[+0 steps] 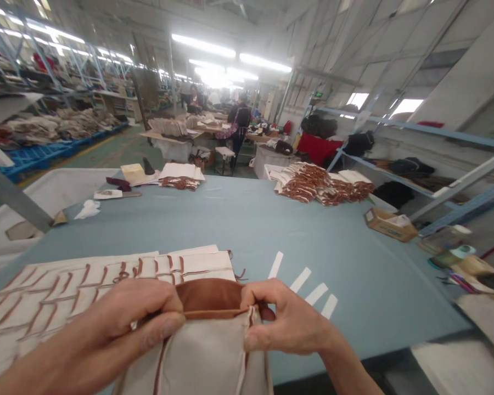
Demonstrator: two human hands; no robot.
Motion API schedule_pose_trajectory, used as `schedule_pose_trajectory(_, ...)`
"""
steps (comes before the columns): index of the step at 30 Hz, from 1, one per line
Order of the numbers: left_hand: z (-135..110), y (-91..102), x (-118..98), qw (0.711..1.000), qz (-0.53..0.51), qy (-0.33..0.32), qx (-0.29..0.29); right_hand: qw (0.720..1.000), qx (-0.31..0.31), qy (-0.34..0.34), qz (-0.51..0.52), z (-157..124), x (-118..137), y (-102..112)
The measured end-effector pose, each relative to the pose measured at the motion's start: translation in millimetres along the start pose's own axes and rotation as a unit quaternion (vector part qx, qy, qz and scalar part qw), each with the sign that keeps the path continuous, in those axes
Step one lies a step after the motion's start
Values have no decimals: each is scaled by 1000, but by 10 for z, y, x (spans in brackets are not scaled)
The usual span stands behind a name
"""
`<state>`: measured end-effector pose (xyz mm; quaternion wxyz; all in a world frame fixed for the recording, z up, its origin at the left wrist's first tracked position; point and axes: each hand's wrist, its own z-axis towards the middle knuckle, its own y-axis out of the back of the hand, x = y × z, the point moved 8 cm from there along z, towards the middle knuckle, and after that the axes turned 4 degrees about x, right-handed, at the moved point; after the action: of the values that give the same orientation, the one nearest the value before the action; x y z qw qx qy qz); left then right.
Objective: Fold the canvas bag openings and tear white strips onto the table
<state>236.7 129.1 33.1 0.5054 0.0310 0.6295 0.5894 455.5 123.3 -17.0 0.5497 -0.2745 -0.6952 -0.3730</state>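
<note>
Both hands, left hand and right hand, pinch the cloth bag open.

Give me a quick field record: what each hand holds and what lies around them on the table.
left hand: pinches the cream pouch at its open top
right hand: pinches the same top edge
lining: brown, showing in the opening
beside left hand: overlapping row of pouches
beside right hand: four white strips on blue table
</note>
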Motion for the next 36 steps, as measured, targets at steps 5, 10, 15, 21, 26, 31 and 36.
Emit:
schedule_pose_trajectory(5,67,-50,172,1000,-24,-18,-2,998,-22,49,-26,-73,316,-79)
schedule_pose_trajectory(10,170,-246,35,992,-115,-19,44,994,1,88,-65,-36,455,-230)
schedule_pose_trajectory(15,193,-369,-167,993,-115,-18,9,984,-22,116,-132,-16,486,-313)
schedule_pose_trajectory(21,211,-432,-162,995,-102,14,-6,984,-29,83,-155,-30,427,-357)
schedule_pose_trajectory(26,219,-593,-47,980,-168,94,43,993,-27,47,-104,8,229,-349)
schedule_pose_trajectory(31,185,-678,11,968,-226,101,31,994,-27,48,-94,49,180,-365)
schedule_pose_trajectory(36,136,-639,83,976,-202,82,-22,988,-23,82,-131,87,243,-395)
